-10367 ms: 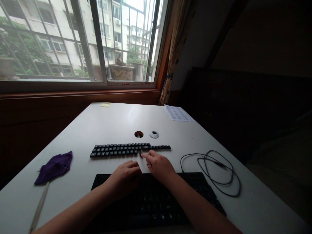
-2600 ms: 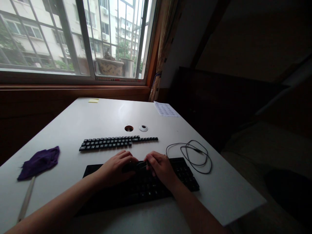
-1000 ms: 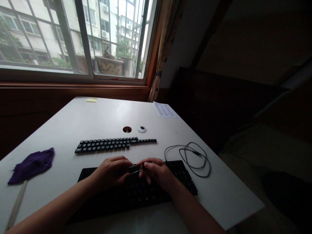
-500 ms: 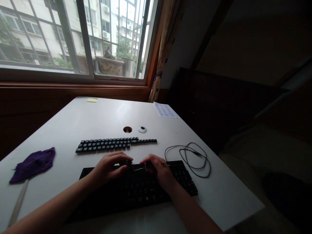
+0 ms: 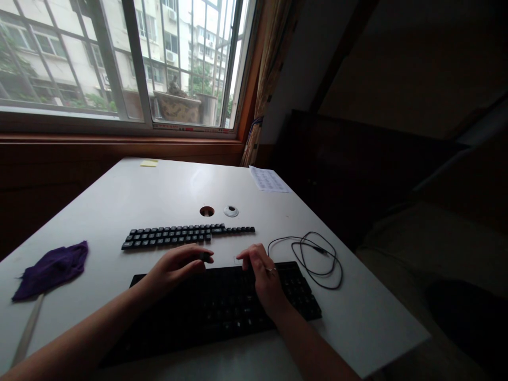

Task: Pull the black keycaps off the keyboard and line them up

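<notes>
A black keyboard lies on the white table under my forearms. My left hand, above its far left edge, pinches a small black keycap between thumb and fingers. Across a gap to the right, my right hand wears a ring and is curled around a wire keycap puller; only its thin wire end shows past the fingertips, and the handle is hidden. Beyond both hands, several loose black keycaps stand in neat rows on the table.
A black cable lies coiled right of the keyboard. A purple cloth lies at left beside a pale strip. Farther back are a round table hole, a white ring cover, a printed sheet and yellow sticky notes.
My hands have drawn apart. The keycap is now in my left fingers, away from the puller's wires, and my right hand has shifted slightly right and up.
</notes>
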`<state>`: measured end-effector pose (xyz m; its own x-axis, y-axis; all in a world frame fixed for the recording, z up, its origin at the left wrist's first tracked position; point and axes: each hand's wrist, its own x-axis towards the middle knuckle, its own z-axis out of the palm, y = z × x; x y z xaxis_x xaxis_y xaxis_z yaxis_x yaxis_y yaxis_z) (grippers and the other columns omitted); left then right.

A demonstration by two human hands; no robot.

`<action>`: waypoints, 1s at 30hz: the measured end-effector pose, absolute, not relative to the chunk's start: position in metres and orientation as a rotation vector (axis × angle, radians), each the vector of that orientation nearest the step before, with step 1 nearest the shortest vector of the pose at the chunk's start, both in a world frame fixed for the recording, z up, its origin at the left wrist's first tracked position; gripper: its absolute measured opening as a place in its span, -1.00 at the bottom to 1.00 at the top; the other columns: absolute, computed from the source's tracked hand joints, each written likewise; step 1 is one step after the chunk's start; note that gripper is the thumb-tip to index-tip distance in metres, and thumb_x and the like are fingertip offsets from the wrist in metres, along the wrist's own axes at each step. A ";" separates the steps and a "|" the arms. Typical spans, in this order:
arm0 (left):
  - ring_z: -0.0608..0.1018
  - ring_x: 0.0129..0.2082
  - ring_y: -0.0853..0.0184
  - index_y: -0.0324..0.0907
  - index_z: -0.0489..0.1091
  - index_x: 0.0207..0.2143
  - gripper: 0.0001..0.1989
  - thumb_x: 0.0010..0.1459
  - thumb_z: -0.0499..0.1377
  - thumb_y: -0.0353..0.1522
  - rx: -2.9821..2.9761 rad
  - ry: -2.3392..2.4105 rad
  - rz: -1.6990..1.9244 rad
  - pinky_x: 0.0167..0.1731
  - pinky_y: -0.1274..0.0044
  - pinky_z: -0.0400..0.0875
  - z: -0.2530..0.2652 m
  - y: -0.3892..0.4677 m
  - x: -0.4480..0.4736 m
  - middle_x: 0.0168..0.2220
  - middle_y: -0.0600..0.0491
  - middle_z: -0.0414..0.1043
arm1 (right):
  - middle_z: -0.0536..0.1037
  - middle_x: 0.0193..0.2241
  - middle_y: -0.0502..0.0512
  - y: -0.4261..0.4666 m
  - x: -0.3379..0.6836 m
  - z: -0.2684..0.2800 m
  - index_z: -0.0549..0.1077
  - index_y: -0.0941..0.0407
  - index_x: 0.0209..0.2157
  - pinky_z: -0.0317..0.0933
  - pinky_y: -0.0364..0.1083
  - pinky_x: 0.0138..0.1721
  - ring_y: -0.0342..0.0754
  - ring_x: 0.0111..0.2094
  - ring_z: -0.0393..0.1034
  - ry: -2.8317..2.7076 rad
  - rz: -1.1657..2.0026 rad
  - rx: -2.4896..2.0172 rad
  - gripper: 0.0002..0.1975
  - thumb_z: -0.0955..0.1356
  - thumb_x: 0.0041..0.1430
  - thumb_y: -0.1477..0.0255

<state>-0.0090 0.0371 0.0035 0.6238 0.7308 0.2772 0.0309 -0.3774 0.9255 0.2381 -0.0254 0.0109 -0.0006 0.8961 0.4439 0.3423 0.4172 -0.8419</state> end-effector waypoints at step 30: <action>0.50 -0.15 0.28 -0.20 0.42 -0.07 -0.74 0.21 0.22 -0.30 1.733 0.549 0.877 -0.16 0.44 0.43 -0.001 0.038 -0.008 -0.17 -0.05 0.41 | 0.35 -0.51 -0.01 -0.027 0.236 0.003 0.49 0.09 -0.27 0.11 -0.12 -0.45 -0.14 -0.50 0.23 -1.607 0.741 -1.137 -0.63 0.14 0.42 0.25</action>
<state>-0.0075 0.0383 -0.0013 0.6234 0.7263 0.2896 -0.0574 -0.3269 0.9433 0.2363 -0.0266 0.0026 -0.0677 0.9261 0.3711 0.3189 0.3725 -0.8715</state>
